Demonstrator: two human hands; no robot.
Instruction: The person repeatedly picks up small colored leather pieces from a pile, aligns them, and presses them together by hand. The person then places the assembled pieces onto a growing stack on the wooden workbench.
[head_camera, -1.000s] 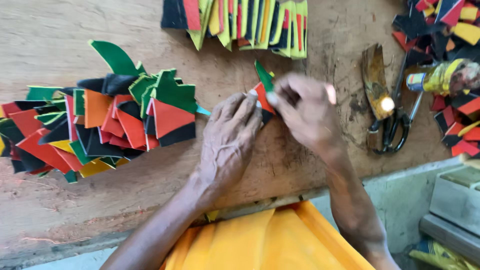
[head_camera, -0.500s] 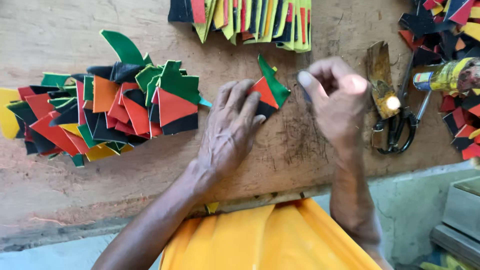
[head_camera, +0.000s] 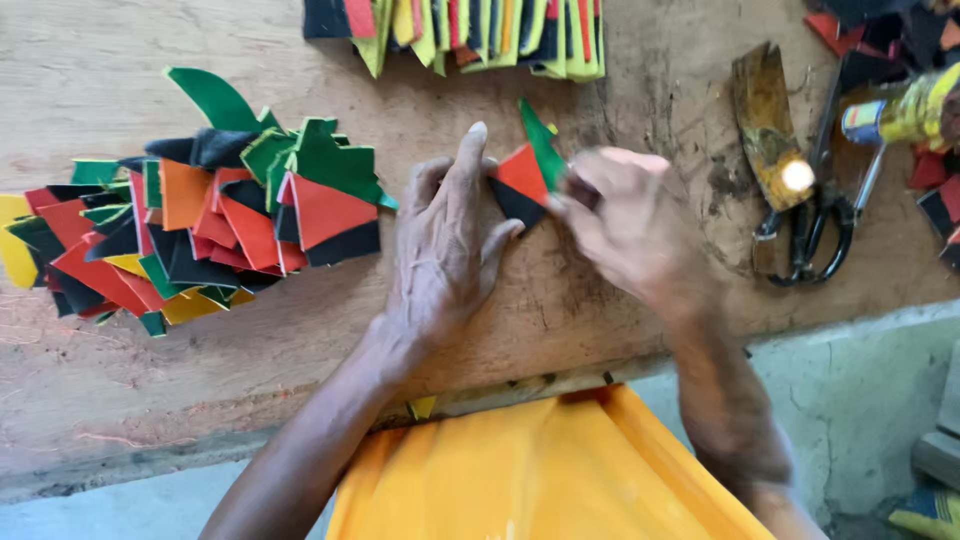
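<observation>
Head view | left hand (head_camera: 445, 240) now flat, pinning red-black-green piece (head_camera: 524, 180) on bench (head_camera: 150, 400); right hand (head_camera: 625, 225) pinching its edge, shifted lower | piece repositioned, pressing continues

1. This is a small craft workshop, for leather or similar sheet material by the look of it.
2. The tabletop (head_camera: 120, 380) is a rough, scratched and stained wooden board.
3. Heaps of cut coloured pieces (head_camera: 200, 230) in red, green, black and yellow lie on it.
4. Black-handled scissors (head_camera: 825, 215) and a worn metal tool (head_camera: 765, 120) lie at the right.
</observation>
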